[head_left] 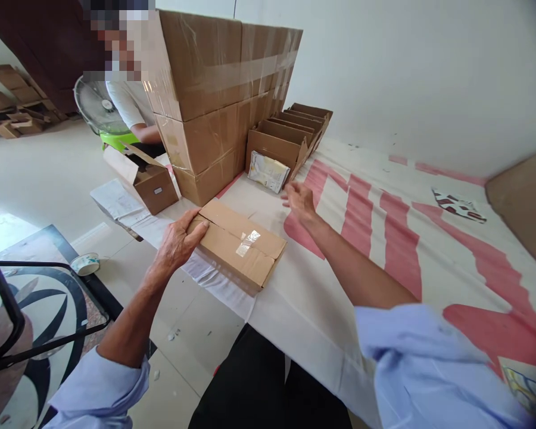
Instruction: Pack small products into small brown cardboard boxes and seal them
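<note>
A closed cardboard box lies on the cloth-covered table near its front edge. Two short pieces of clear tape cross its top seam. My left hand grips the box's left end, thumb on top. Beyond the box's far side, my right hand hovers over the cloth, fingers loosely curled and somewhat apart, with nothing visible in them. Close to those fingertips, a white printed packet leans against the front of a row of open cardboard boxes.
Stacked taped cartons stand at the back. Left of them is an opened small box; behind it a person in a white sleeve sits by a fan. A black metal frame stands lower left. A printed sheet lies right.
</note>
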Tool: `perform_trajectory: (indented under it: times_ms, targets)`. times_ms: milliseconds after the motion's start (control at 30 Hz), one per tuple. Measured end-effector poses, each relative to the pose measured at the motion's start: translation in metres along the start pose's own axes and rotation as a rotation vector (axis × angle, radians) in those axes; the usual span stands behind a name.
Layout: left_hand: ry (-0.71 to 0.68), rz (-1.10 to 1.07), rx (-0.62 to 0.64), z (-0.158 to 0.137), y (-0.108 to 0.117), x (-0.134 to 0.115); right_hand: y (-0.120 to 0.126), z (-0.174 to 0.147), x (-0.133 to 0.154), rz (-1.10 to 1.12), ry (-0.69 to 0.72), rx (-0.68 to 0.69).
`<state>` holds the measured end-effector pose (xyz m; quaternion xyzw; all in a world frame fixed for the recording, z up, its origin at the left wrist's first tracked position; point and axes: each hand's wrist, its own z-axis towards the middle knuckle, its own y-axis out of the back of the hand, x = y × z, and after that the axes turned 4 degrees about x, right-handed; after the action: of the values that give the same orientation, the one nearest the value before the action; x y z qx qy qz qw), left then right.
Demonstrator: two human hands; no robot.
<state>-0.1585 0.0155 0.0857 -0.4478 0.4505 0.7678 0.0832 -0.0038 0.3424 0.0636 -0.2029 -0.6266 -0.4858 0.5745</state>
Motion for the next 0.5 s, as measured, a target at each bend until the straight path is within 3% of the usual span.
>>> perform_trajectory:
  times_ms: [167,300,500]
  targets:
    - [-0.016,-0.011,-0.005,-0.014,-0.006,-0.014,0.005,-0.122,-0.006,0.243,-0.057,0.174]
    - [-0.013,-0.06,0.076,-0.051,-0.019,-0.037,0.03,-0.196,-0.012,0.396,-0.124,0.07]
    - [-0.104,-0.176,0.246,-0.114,-0.047,-0.073,0.092,-0.247,-0.023,0.411,-0.349,-0.158]
